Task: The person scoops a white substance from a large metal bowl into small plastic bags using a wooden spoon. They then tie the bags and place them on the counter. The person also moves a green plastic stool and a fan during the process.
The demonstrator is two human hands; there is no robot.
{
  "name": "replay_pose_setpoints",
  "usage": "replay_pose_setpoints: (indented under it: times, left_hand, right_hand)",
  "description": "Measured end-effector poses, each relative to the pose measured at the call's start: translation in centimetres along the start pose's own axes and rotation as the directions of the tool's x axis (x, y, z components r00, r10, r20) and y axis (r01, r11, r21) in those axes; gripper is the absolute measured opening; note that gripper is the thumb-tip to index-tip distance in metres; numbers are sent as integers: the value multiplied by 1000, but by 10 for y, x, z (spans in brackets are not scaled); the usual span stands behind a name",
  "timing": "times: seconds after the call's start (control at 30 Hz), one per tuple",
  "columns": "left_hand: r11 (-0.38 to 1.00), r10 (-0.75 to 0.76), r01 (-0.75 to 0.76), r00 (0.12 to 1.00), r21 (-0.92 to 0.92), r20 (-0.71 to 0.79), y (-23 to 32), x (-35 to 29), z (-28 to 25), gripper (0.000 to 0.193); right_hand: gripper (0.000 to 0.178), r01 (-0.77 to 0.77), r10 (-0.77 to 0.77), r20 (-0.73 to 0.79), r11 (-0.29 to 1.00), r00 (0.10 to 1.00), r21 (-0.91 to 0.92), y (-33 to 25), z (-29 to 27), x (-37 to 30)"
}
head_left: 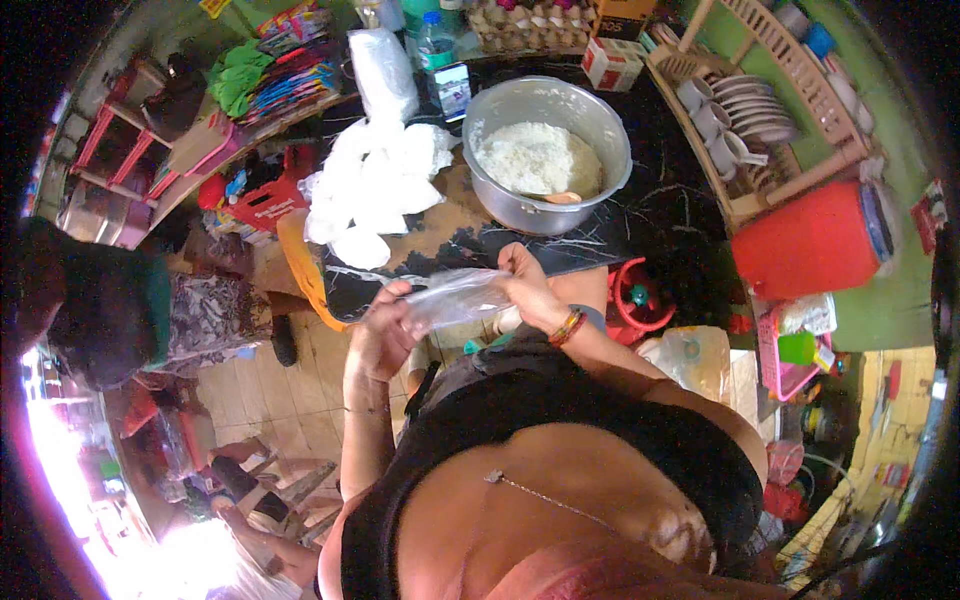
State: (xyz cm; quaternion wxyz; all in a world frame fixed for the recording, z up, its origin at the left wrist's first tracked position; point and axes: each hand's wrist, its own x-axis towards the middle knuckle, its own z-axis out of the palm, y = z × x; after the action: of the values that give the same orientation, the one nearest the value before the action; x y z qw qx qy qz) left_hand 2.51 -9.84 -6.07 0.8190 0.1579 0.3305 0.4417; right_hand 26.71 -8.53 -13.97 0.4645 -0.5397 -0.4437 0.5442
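While both our hands pinch it, left hand [385,335] and right hand [528,290], the clear plastic bag [455,297] hangs empty above the desk [600,240] edge; filled white bags [370,185] lie beside the steel bowl [590,110], where much cooked rice [530,158] remains.

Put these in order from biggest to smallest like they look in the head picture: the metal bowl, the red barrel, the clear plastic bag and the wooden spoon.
1. metal bowl and red barrel: look about alike, so no ranking.
2. clear plastic bag, held by both the left hand and right hand; nearer the camera.
3. wooden spoon, partly hidden.
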Motion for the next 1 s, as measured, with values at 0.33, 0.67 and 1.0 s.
replay_pose_setpoints:
  times: [0.33,0.67,1.0]
  left_hand:
    - [991,129,-133,982,-24,-140,24,16,-30,59]
    - [969,-115,166,959,183,-260,-25,22,19,67]
    - [969,-59,121,959,215,-276,-8,22,16,62]
  right_hand:
    - [22,690,-604,401,376,689,-619,-171,-58,-13]
    - [19,353,-13,369,-260,929,-899,-156,-117,91]
    - [15,270,-182,398,-485,899,-832,-204,-148,127]
